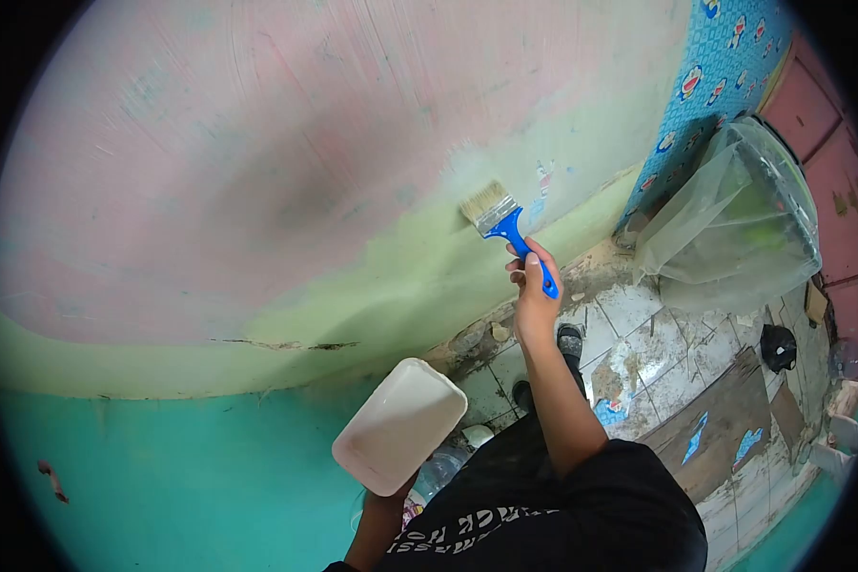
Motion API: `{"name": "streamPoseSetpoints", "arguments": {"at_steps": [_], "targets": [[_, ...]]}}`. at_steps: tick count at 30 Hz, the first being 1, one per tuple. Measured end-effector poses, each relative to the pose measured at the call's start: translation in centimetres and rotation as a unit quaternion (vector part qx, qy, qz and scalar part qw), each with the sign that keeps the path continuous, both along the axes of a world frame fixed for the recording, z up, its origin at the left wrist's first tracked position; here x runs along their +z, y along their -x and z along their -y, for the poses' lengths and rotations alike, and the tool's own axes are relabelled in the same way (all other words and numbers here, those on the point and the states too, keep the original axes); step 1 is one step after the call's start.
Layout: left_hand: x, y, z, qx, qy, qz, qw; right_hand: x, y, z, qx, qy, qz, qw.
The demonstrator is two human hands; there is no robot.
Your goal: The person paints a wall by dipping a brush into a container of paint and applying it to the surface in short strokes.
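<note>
My right hand [536, 276] is closed round the blue handle of a paintbrush [507, 221]. Its pale bristles are up against the wall [334, 143], at the border between the pinkish-white part and the light green band. A whitish wet-looking patch shows just above the bristles. Low in front of my body, my left hand [388, 498] holds up a white rectangular plastic tub [402, 427] from beneath. The tub tilts toward me, and a pale layer covers its inside. Most of the left fingers are hidden under it.
Blue cartoon wallpaper [698, 86] covers the wall strip at right, beside a large plastic-covered object [734, 219]. Brown boards [715, 419], a black bag [778, 348] and debris lie on the dirty tiled floor [639, 329]. Clear plastic containers [440, 469] stand beyond my left hand.
</note>
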State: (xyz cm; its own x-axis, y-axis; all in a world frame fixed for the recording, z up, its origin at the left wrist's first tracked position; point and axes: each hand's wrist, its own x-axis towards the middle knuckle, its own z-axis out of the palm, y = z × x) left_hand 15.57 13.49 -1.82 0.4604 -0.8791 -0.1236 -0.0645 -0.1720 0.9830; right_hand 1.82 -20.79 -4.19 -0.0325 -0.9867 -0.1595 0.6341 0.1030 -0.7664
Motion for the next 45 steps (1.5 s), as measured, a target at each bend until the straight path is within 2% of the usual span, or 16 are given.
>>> {"name": "streamPoseSetpoints", "arguments": {"at_steps": [1, 3, 8, 10, 12, 15, 17, 19, 20, 25, 28, 31, 34, 37, 39, 45], "targets": [[0.1, -0.1, 0.1, 0.0, -0.001, 0.004, 1.0, 0.5, 0.1, -0.4, 0.005, 0.014, 0.058, 0.998], [0.2, -0.3, 0.3, -0.001, -0.002, 0.014, 1.0, -3.1, -0.2, -0.3, 0.004, 0.002, -0.009, 1.0], [0.1, -0.2, -0.4, -0.003, 0.002, 0.038, 0.999, -19.8, -1.5, 0.9, -0.016, -0.107, -0.172, 0.979], [0.0, 0.0, -0.3, -0.002, 0.0, 0.049, 0.999, -21.9, -1.7, 1.4, -0.018, -0.117, -0.199, 0.973], [-0.3, 0.2, -0.2, -0.006, 0.001, 0.061, 0.998, -17.6, -2.3, 2.7, -0.018, -0.085, -0.166, 0.982], [-0.9, 0.5, 0.1, -0.02, -0.002, 0.079, 0.997, -4.9, -0.8, 1.8, -0.018, -0.007, -0.089, 0.996], [-1.0, 0.4, 0.1, -0.027, -0.006, 0.088, 0.996, -0.9, -0.1, 1.0, -0.014, 0.041, -0.03, 0.999], [-0.9, 0.2, 0.8, -0.029, -0.012, 0.094, 0.995, -0.1, 0.1, 0.4, -0.003, 0.075, 0.028, 0.997], [-0.9, 0.3, 0.7, -0.029, -0.015, 0.096, 0.995, -1.6, 0.0, 0.6, -0.005, 0.052, -0.001, 0.999], [-0.9, 0.0, 1.6, -0.027, -0.019, 0.112, 0.993, -17.9, -0.2, 2.2, -0.029, -0.052, -0.133, 0.989], [-0.9, 0.5, 0.6, -0.028, -0.024, 0.115, 0.993, -21.8, -0.4, 2.9, -0.026, -0.167, -0.171, 0.971], [-1.0, 0.4, 0.6, -0.029, -0.024, 0.129, 0.991, -15.2, -1.5, 4.3, -0.035, -0.074, -0.137, 0.987], [-0.8, 0.5, 1.4, -0.033, -0.032, 0.132, 0.99, -2.3, 0.5, 3.2, -0.014, -0.003, -0.086, 0.996], [-0.5, 0.4, 1.4, -0.038, -0.036, 0.142, 0.989, 0.1, 1.4, 2.0, 0.003, 0.025, 0.062, 0.998], [-0.4, 0.0, 2.0, -0.043, -0.032, 0.149, 0.987, -4.3, 1.1, 2.2, 0.007, -0.017, 0.029, 0.999], [-0.4, -0.3, 1.6, -0.046, -0.03, 0.17, 0.984, -24.1, 1.7, 2.9, 0.006, -0.152, -0.113, 0.982]]}}
